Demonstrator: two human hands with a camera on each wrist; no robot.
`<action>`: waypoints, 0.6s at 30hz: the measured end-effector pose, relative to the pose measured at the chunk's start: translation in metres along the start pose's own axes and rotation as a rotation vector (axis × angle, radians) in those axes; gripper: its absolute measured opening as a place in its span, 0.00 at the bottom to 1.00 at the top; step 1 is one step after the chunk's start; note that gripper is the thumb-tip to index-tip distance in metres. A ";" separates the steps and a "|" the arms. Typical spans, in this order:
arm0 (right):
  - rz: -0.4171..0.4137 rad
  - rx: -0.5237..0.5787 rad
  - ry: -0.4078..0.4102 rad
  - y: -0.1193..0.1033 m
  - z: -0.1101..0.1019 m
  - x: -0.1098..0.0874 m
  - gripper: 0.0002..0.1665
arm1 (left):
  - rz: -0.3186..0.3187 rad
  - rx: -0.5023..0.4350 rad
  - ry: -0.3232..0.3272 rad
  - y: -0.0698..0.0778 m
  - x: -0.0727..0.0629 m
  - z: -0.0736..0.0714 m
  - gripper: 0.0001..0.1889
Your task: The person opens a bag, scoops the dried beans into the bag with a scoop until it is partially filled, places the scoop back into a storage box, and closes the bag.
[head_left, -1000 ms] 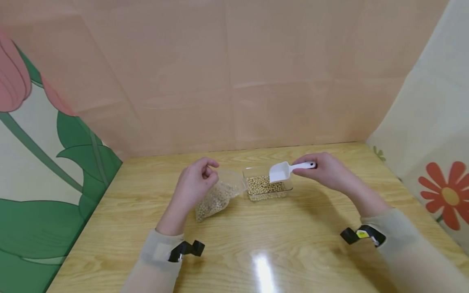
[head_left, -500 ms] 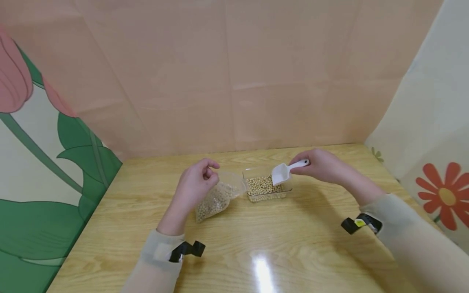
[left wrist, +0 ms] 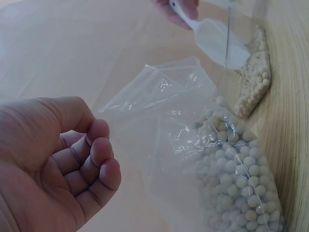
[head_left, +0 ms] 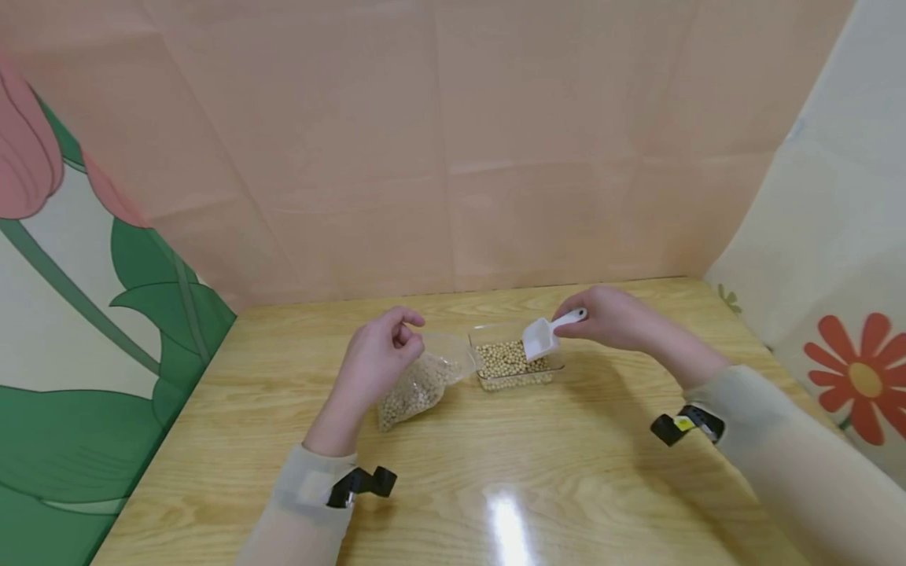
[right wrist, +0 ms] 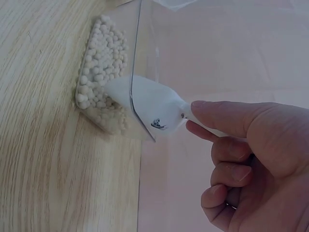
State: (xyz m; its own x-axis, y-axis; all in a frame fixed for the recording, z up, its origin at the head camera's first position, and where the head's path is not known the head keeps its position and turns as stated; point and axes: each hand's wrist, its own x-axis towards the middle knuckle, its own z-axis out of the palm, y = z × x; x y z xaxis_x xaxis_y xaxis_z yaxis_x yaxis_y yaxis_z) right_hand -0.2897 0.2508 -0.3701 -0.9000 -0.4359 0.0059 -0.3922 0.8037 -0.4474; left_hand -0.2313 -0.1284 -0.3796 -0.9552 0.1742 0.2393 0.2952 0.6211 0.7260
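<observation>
A clear plastic bag (head_left: 410, 397) of small round beige beans stands slumped on the table, its mouth toward a clear rectangular container (right wrist: 136, 43). My left hand (head_left: 375, 354) pinches the bag's upper edge between thumb and index finger, other fingers curled. The container holds a layer of the same beans (head_left: 501, 359). From the far right, my right hand (head_left: 616, 318) grips a white scoop (head_left: 540, 339) by its handle, thumb on top. The scoop tilts down over the container's rim, its front edge in among the beans (right wrist: 104, 53) in the right wrist view.
A wood-grain table (head_left: 439, 472) carries everything. Behind it hangs a plain pinkish backdrop (head_left: 439, 157). Panels with a painted tulip plant (head_left: 152, 267) and a red flower (head_left: 863, 377) flank the left and right sides.
My right hand has moved slightly left, tipping the scoop more steeply so its edge goes down into the container. The left hand and the bag have stayed nearly still.
</observation>
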 end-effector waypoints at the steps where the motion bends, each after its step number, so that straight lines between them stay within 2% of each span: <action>1: -0.003 -0.006 -0.001 -0.001 0.001 0.001 0.18 | 0.002 0.002 0.002 0.000 0.000 0.000 0.14; 8: 0.027 0.006 -0.014 -0.001 0.007 0.005 0.19 | 0.010 0.000 0.009 0.000 0.000 0.000 0.13; 18: 0.067 0.189 -0.009 0.012 0.025 0.003 0.21 | 0.010 0.006 0.006 0.001 -0.001 0.000 0.14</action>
State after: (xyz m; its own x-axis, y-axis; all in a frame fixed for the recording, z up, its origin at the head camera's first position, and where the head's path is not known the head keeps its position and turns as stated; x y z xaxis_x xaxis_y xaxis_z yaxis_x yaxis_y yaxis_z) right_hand -0.2922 0.2492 -0.3981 -0.9207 -0.3886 -0.0370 -0.2883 0.7408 -0.6067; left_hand -0.2299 -0.1280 -0.3792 -0.9522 0.1752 0.2504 0.3041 0.6239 0.7199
